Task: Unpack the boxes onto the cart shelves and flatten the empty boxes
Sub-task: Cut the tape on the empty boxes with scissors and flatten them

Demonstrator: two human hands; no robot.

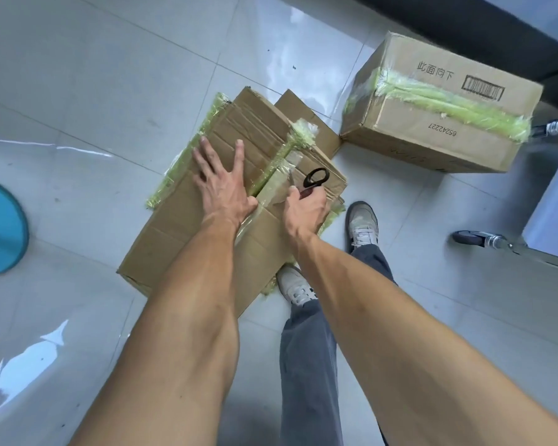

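A brown cardboard box [187, 226] with green tape along its seams stands on the tiled floor in front of me. My left hand [221, 185] presses flat on its top flap, fingers spread. My right hand [306, 214] grips black-handled scissors [314, 180], whose blade touches the clear tape at the centre seam. A flattened piece of cardboard [306, 119] lies behind the box. A second box [432, 123], taped shut with green tape and printed with a barcode, sits at the upper right.
My two feet in grey-white trainers [361, 225] stand right of the box. A wheeled cart's castors [477, 239] and metal frame show at the right edge. A blue round object [0, 226] lies at the left edge. A dark surface runs along the top right.
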